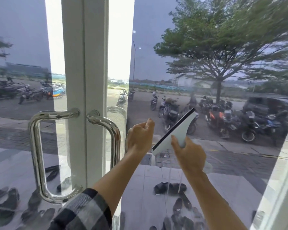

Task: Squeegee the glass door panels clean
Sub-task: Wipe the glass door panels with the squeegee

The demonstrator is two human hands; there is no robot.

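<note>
Right hand [188, 153] grips white plastic squeegee with black rubber blade [178, 131], tilted diagonally against right tinted glass door panel [223, 47], mid-height. Left hand [140, 138] curled beside it; contents unclear. Drip streaks [169, 178] below blade: lower pane probably still to do.

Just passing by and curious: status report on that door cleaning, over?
Right hand grips white plastic squeegee with black rubber blade, tilted against right glass door panel. Left hand curled, nothing seen in it. Chrome pull handle beside it.
</note>
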